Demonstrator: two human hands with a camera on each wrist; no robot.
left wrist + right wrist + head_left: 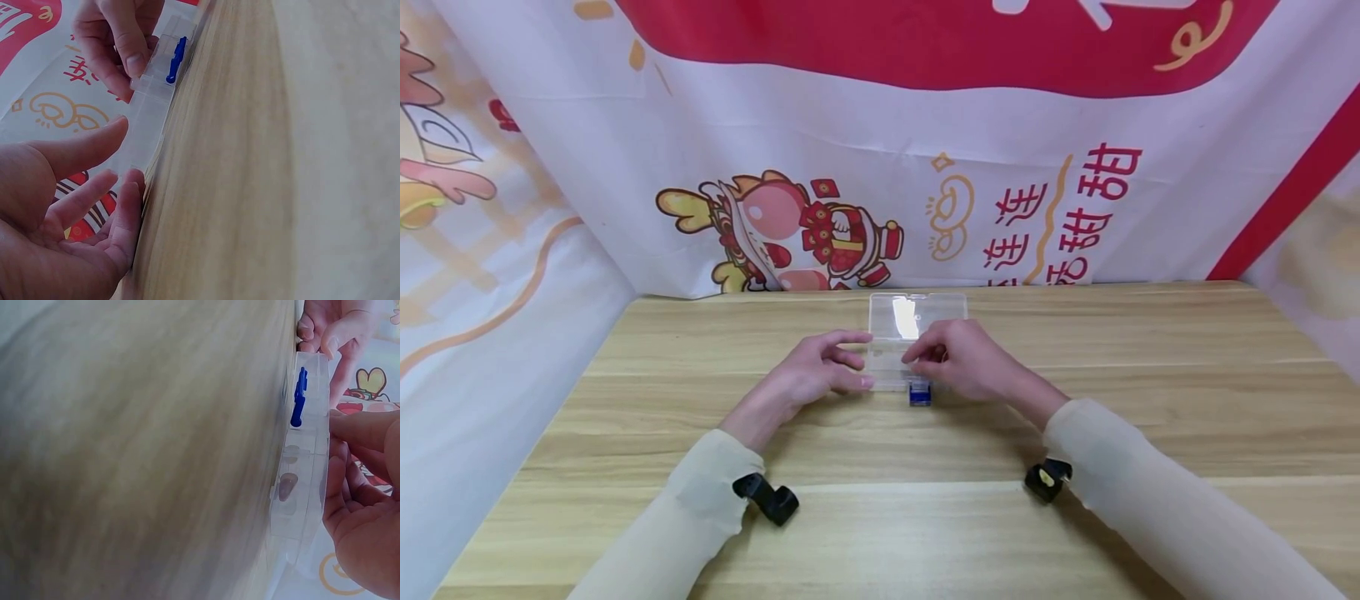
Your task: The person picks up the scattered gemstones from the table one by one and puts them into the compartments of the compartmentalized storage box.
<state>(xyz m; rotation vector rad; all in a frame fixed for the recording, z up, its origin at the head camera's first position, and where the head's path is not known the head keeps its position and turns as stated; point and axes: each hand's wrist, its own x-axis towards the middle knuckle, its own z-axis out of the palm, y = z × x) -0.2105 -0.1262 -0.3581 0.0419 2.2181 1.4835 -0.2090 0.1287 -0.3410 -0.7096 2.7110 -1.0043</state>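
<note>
A clear plastic box (887, 360) with inner compartments lies on the table, its transparent lid (880, 317) raised at the back. On its front wall is a blue latch (920, 394), seen edge-on as a blue clip (177, 60) in the left wrist view. The left hand (820, 364) is at the box's left end, thumb and fingers spread, fingertips right at its edge. Over the compartments, the right hand (964, 357) has curled fingers, with thumb and forefinger pinching at a small clear plastic piece (135, 82). That piece is mostly hidden by the fingertips.
The wood-grain table (880, 533) ends at a white and red printed cloth (820, 125) hanging behind the box. Another printed cloth (497, 333) hangs at the left. Black wrist mounts (771, 500) sit on both cream sleeves (677, 517).
</note>
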